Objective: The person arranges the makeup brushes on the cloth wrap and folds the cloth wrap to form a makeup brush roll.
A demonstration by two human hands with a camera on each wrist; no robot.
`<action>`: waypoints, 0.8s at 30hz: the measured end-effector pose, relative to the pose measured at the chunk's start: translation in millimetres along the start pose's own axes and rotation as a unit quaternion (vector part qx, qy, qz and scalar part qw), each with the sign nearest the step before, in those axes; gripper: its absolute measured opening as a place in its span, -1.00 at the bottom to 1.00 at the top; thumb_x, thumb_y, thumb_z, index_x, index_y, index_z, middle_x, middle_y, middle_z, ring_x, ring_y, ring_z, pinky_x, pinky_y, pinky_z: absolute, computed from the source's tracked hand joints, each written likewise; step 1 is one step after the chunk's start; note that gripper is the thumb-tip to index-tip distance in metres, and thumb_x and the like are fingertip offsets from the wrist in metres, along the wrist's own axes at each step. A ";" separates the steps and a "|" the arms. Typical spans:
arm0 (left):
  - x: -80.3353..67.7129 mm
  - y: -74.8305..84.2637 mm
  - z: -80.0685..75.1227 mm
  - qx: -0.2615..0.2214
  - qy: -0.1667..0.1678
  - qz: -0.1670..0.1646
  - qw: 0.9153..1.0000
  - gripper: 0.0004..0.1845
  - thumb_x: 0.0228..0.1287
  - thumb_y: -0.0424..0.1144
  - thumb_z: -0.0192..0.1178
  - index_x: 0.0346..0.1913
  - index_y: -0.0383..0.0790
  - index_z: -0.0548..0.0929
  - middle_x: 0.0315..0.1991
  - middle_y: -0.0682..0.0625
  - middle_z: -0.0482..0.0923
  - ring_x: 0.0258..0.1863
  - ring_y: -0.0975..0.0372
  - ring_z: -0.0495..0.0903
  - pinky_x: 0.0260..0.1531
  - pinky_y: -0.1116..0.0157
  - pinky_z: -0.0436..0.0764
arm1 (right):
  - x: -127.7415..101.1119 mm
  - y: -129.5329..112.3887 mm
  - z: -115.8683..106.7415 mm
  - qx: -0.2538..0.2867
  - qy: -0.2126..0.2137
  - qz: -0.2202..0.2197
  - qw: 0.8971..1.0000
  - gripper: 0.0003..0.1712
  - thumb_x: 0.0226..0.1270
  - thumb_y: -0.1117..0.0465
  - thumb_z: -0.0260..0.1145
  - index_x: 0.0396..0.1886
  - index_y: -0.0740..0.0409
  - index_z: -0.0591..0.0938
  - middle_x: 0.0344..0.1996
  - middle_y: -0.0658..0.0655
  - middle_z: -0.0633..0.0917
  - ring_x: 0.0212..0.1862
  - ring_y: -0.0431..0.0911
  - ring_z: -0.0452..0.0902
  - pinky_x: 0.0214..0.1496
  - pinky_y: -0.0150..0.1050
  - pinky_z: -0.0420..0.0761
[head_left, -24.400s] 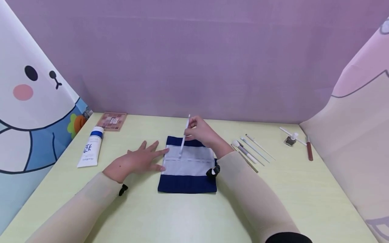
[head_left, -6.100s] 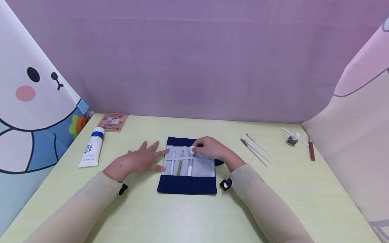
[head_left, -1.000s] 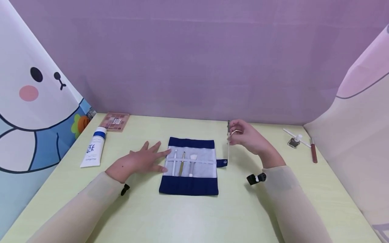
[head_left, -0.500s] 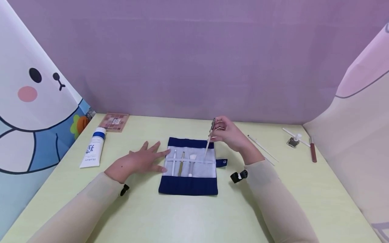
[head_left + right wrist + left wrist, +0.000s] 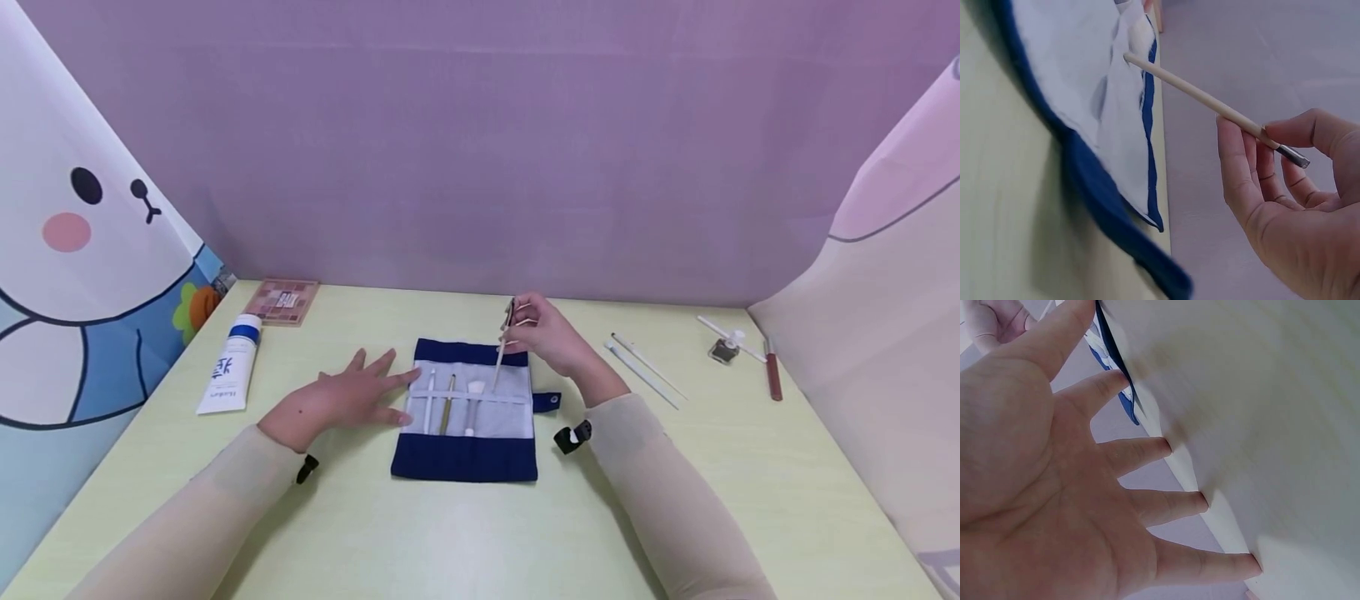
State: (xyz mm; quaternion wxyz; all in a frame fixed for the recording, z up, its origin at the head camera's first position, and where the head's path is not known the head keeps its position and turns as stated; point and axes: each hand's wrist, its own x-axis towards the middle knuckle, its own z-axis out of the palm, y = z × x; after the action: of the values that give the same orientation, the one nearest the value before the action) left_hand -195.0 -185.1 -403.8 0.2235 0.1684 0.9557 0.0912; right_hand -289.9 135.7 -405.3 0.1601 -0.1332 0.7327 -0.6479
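Observation:
A navy-and-white fabric brush roll (image 5: 465,460) lies unfolded on the table. Under its white strap sit a white stick (image 5: 430,404), a gold-handled tool (image 5: 447,407) and a white-bristled brush (image 5: 474,404). My left hand (image 5: 351,396) is spread flat, thumb and index finger at the roll's left edge; its palm shows in the left wrist view. With thumb and fingers my right hand (image 5: 546,337) pinches a slim makeup brush (image 5: 1191,94) near its silver ferrule. The light wooden handle slants down, its end at the white strap (image 5: 1119,69), right of the white-bristled brush.
Two thin sticks (image 5: 643,375) lie right of the roll, near its snap tab (image 5: 547,402). Farther right are a small bottle (image 5: 726,348), a white stick (image 5: 708,323) and a brown-handled tool (image 5: 773,375). At left stand out a white tube (image 5: 231,367) and a pink palette (image 5: 282,302).
Since the oldest frame, the strap has gained three tools. Within the last second my right hand has carried the slim makeup brush leftward over the roll, its handle end lowered to the strap.

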 end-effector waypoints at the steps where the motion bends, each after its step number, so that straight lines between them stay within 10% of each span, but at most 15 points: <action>1: 0.2 0.0 0.3 -0.001 0.000 0.000 1.000 -0.09 0.45 0.38 0.19 0.73 0.25 0.11 0.78 -0.30 -0.24 0.64 -0.60 -0.27 0.12 -0.84 0.04 | 0.3 1.3 0.9 -0.002 0.000 0.004 1.000 -0.59 0.50 0.52 0.24 0.21 0.26 0.35 -0.02 0.22 0.55 -0.08 -0.01 0.70 0.13 0.02 0.84; 24: -2.4 3.1 -1.3 0.000 0.000 0.004 1.000 -0.09 0.46 0.36 0.20 0.73 0.22 0.12 0.77 -0.33 -0.21 0.64 -0.60 -0.24 0.12 -0.84 0.07 | -8.6 11.4 16.5 -0.098 -0.052 0.058 0.992 -0.28 0.45 0.44 0.31 0.52 0.28 0.26 -0.04 0.27 0.64 -0.20 0.02 0.80 -0.02 -0.06 0.87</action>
State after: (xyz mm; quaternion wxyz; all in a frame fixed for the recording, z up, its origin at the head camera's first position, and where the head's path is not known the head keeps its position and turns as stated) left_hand -192.7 -183.2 -400.9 0.2228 0.1721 0.9551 0.0925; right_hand -275.1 125.7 -417.9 0.2217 -0.1394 0.7896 -0.5549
